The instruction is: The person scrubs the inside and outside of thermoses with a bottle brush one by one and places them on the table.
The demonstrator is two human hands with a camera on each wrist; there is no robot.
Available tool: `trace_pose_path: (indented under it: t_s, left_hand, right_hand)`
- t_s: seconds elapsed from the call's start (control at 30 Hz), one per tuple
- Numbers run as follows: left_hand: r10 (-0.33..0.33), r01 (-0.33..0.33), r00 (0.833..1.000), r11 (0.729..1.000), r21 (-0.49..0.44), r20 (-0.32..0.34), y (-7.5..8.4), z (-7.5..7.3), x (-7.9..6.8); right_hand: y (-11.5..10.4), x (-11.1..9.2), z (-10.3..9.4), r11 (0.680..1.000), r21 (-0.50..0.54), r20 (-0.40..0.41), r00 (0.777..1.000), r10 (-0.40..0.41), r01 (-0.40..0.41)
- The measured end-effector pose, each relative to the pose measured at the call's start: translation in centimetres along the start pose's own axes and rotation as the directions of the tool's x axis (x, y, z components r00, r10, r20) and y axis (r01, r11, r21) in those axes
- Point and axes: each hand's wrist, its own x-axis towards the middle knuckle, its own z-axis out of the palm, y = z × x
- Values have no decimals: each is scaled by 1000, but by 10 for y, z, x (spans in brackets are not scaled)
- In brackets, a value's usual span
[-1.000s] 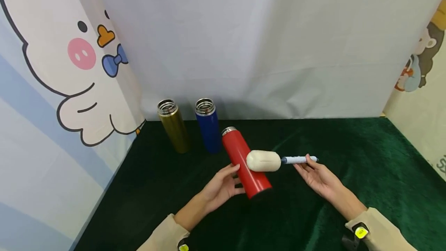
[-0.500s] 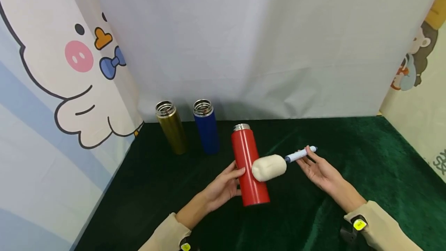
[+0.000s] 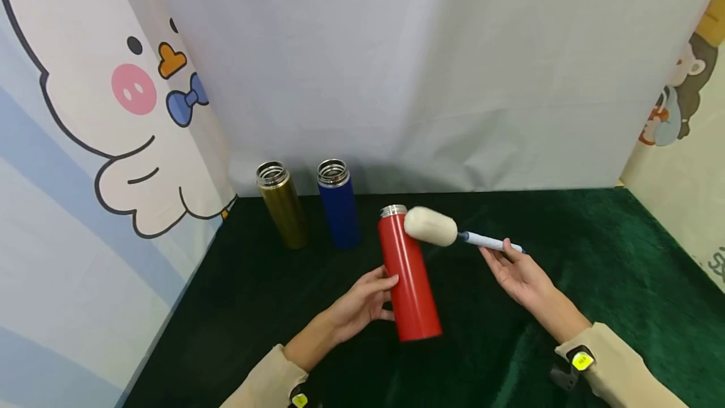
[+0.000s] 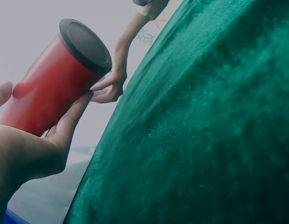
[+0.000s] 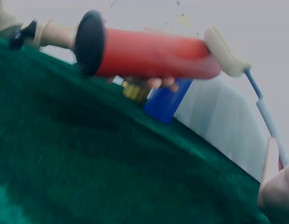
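Observation:
My left hand (image 3: 362,301) grips a red thermos bottle (image 3: 412,288) round its middle and holds it up, its bare metal neck at the top and tilted slightly left. In the left wrist view the dark base of the red bottle (image 4: 46,88) faces the camera. With thumb and fingers my right hand (image 3: 521,279) pinches the white handle of a bottle brush (image 3: 430,226). The brush's cream sponge head overlaps the upper part of the red bottle, just below the neck. In the right wrist view the sponge head (image 5: 223,51) lies at the bottle's upper end.
A gold bottle (image 3: 285,216) and a blue bottle (image 3: 338,214), both without lids, stand upright at the back left. Dark green cloth (image 3: 595,257) covers the table. Behind it hangs a pale curtain (image 3: 362,80), with a cartoon-printed sheet (image 3: 73,206) at the left.
The red bottle has turned from a strong left lean to nearly upright. The brush head has moved from the bottle's middle up to near its neck, with the handle now sloping down to the right.

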Motion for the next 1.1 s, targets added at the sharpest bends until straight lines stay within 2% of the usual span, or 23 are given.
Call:
trace_pose_path:
  t_s: [0.13,0.33,0.47,0.57,0.73,0.87,0.97,1.03,1.1]
  left_hand:
    - [22,-22,1000,1000,-6,8,5,-2,3]
    - [34,-35,999,996,-79,-19,10,-6,3]
    - [37,-40,999,993,-111,-24,7,-6,0]
    - [42,-43,999,994,-104,-7,5,-5,-3]
    - [8,-5,999,996,-84,36,3,-4,-5]
    - [-9,13,999,994,-108,44,2,-2,-7]
    - [-5,8,999,993,-118,33,1,-2,-9]
    - [5,-3,1000,992,-124,22,2,-1,-9]
    - [26,-25,1000,992,-124,9,3,-2,-9]
  right_hand:
    - [-2,-10,-9,990,-138,29,999,33,-29]
    - [-3,-17,-16,953,-299,80,994,68,-41]
    - [-5,-12,-11,933,-355,23,997,69,-57]
    - [-6,-6,-3,941,-333,-24,998,62,-67]
    - [-7,3,15,980,-195,-47,999,25,-34]
    - [-6,7,25,998,-57,-27,999,-17,16]
    - [-3,8,26,999,21,-12,999,-35,35]
    - [0,7,24,999,28,-32,999,-28,29]
    - [4,5,21,1000,-8,-52,998,-18,17]
